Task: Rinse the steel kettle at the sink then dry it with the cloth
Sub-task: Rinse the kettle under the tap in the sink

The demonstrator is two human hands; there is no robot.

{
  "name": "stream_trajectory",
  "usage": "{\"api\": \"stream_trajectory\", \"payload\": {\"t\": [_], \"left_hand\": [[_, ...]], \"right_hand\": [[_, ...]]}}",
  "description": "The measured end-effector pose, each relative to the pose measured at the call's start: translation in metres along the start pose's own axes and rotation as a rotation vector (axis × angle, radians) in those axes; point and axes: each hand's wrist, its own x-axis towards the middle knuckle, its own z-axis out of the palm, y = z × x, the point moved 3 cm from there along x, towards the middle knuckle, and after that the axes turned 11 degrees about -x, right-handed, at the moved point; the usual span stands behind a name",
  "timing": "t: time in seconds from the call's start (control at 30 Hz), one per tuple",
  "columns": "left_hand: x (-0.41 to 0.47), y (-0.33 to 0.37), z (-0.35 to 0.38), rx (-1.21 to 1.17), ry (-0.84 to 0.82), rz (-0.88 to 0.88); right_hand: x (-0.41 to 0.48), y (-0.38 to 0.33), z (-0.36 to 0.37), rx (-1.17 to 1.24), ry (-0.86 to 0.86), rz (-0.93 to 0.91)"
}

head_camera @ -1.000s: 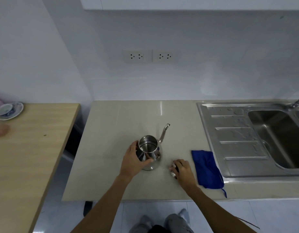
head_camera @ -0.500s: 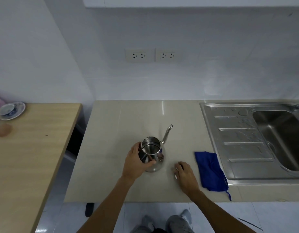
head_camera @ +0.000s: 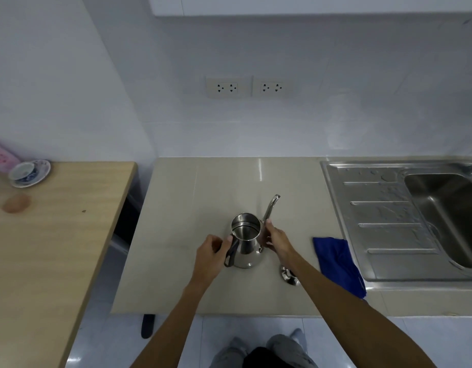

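Note:
The steel kettle (head_camera: 245, 241) stands upright and lidless on the beige counter (head_camera: 192, 205), its thin spout pointing up and away. My left hand (head_camera: 209, 257) grips its dark handle on the left side. My right hand (head_camera: 277, 239) holds the kettle's right side near the base of the spout. The kettle's steel lid (head_camera: 288, 274) lies on the counter just under my right forearm. A blue cloth (head_camera: 337, 261) lies crumpled to the right, against the sink's drainboard. The steel sink (head_camera: 383, 208) fills the right, its basin at the far right edge.
A wooden table (head_camera: 56, 235) stands left of the counter across a dark gap. On its far left corner sit a small cup on a saucer (head_camera: 28, 172) and a pink packet (head_camera: 2, 158). Two wall sockets (head_camera: 249, 87) sit above the counter.
My right hand left the lid on the counter and moved up to the kettle's right side. My left hand shifted from the kettle's body to its handle.

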Motion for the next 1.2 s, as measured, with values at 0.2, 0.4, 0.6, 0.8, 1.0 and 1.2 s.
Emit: {"api": "stream_trajectory", "payload": {"t": [0.2,0.4,0.6,0.8,1.0,1.2], "left_hand": [[-0.008,0.006,0.003,-0.033,-0.112,-0.064],[-0.01,0.011,0.005,-0.109,-0.184,-0.067],[-0.011,0.029,0.021,-0.091,-0.217,-0.011],[-0.015,0.075,0.072,-0.099,-0.345,0.092],[-0.029,0.115,0.156,-0.074,-0.47,0.191],[-0.059,0.145,0.274,-0.051,-0.631,0.244]], "right_hand": [[0.004,0.004,0.009,0.16,-0.002,0.057],[0.004,-0.005,0.007,0.211,-0.012,0.102],[-0.003,-0.007,-0.011,0.219,0.011,0.106],[-0.025,-0.006,-0.07,0.364,0.127,0.03],[-0.059,0.016,-0.16,0.446,0.263,-0.085],[-0.101,0.054,-0.273,0.528,0.427,-0.088]]}}
